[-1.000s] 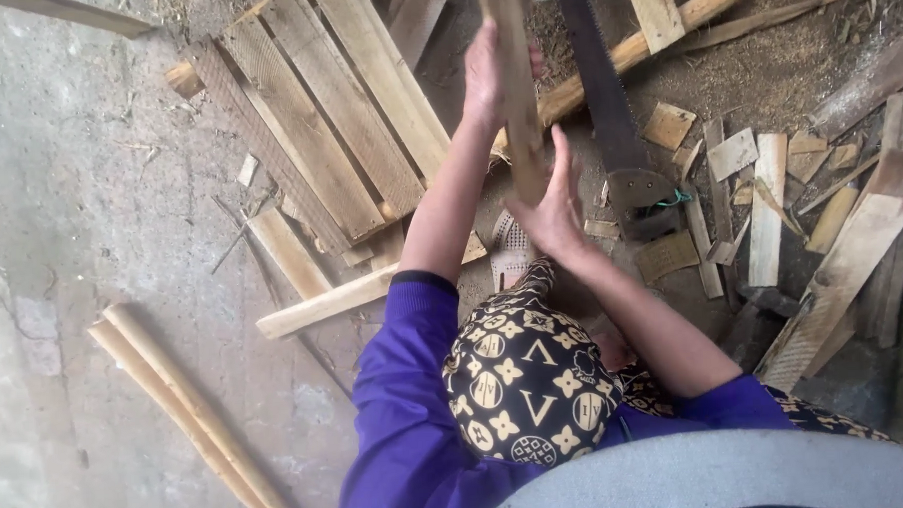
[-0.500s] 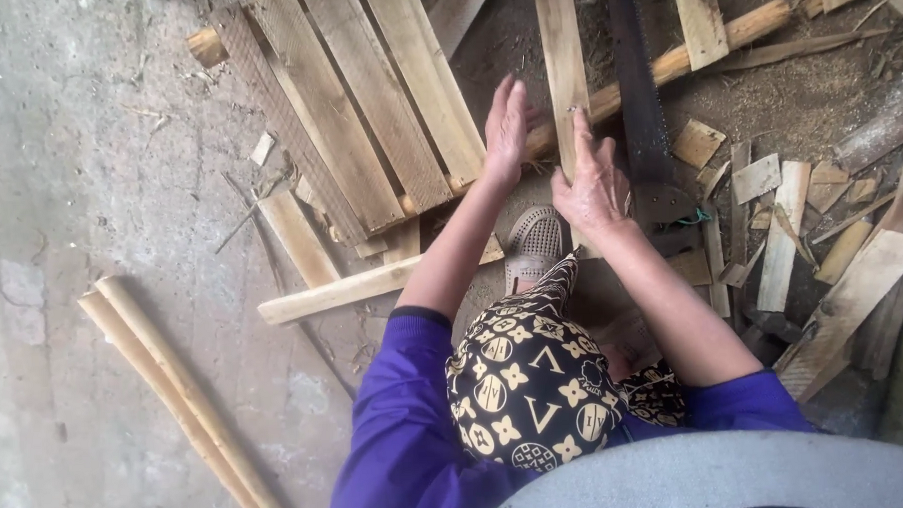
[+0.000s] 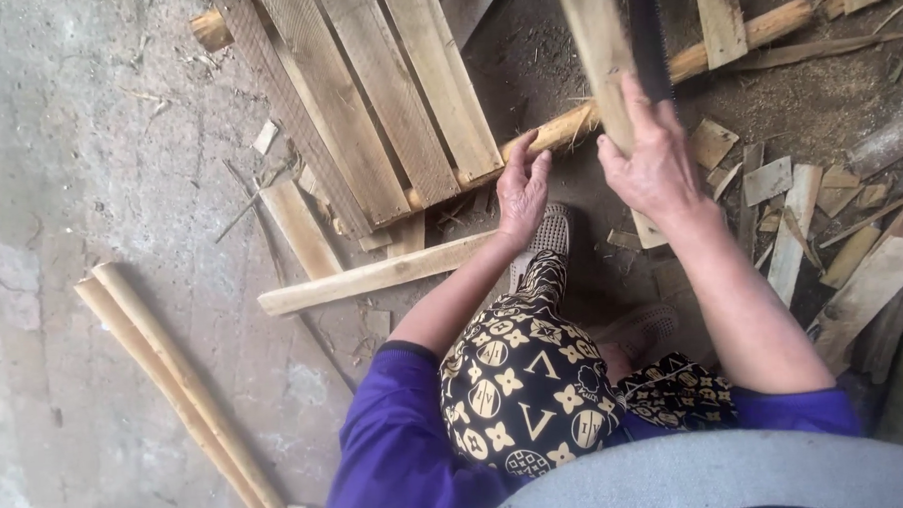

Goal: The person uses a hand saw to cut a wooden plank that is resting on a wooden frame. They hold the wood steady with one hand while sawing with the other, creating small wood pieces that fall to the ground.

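My right hand point(image 3: 657, 167) is shut on a pale wooden plank point(image 3: 597, 59) that runs from the top of the view down past my wrist. A dark narrow strip point(image 3: 649, 32) lies right beside the plank, just above my fingers. Off the plank, my left hand point(image 3: 522, 189) hangs open with its fingertips at a round wooden pole point(image 3: 734, 39) that lies slantwise on the ground. Below the hands are my patterned trouser knee point(image 3: 521, 382) and a light shoe point(image 3: 551, 230).
A slatted pallet point(image 3: 366, 97) lies to the upper left, with a long batten point(image 3: 372, 277) below it. Two round sticks point(image 3: 166, 374) lie on the concrete at left. Several short offcuts point(image 3: 800, 212) are scattered over dark soil at right.
My left hand has come off the plank and dropped down-left to the round pole. My right hand still grips the plank. The view has shifted slightly.
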